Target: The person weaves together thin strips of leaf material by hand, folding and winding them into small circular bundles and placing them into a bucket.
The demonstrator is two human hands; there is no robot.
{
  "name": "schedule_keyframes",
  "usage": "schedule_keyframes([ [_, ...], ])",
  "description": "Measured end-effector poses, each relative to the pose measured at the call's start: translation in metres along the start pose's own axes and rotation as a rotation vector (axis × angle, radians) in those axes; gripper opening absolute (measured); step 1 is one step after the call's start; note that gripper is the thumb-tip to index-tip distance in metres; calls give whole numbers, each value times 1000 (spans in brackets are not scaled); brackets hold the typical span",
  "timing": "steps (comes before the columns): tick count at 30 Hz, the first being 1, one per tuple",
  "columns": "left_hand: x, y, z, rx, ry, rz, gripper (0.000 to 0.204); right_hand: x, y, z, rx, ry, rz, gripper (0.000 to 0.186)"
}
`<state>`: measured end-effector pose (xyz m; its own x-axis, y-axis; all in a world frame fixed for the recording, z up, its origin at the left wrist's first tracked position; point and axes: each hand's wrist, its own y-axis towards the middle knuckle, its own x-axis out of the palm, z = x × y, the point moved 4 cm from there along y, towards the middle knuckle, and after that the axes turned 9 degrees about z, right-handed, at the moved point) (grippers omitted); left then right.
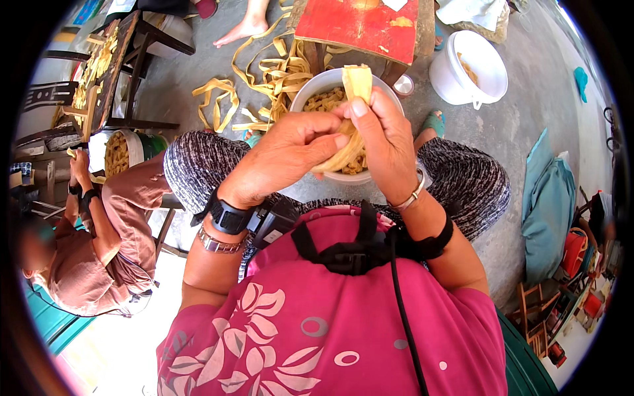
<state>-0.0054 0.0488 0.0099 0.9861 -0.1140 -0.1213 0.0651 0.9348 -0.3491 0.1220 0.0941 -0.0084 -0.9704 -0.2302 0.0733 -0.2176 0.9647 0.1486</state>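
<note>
Right fingers (362, 113) and left fingers (318, 123) pinch the yellow strip (357, 82); its end projects beyond them, over the bucket (319, 84), by the worktop's (356, 26) near edge.

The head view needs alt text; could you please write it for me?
A person's left hand and right hand hold a pale-yellow strip over a whitish bucket of yellowish pieces. Loose yellow strips lie on the grey floor near a red-topped table; a co-worker sits at left.

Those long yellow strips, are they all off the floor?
No, a tangled heap of long yellow strips lies on the grey floor, beside the red table.
</note>
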Motion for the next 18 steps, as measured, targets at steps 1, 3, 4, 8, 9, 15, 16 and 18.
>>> schedule_keyframes([
  [1,-2,-2,3,40,107,28,17,1,0,4,59,-3,-47,22],
  [3,-6,-7,15,372,303,245,7,0,-1,12,178,-7,-143,24],
  [4,-7,-10,22,607,501,357,8,2,-2,11,229,26,-169,24],
  [8,2,-22,32,881,637,490,16,1,-3,6,390,13,-328,33],
  [9,3,-24,32,900,627,485,16,-2,-5,6,421,-25,-387,35],
  [15,-1,-23,11,553,376,418,15,-6,-11,-8,343,-79,-516,40],
  [16,-2,-20,10,489,118,366,12,-5,-12,-11,208,-94,-454,39],
  [18,-4,-15,5,372,-332,202,11,-3,-18,-17,-61,-121,-327,38],
])
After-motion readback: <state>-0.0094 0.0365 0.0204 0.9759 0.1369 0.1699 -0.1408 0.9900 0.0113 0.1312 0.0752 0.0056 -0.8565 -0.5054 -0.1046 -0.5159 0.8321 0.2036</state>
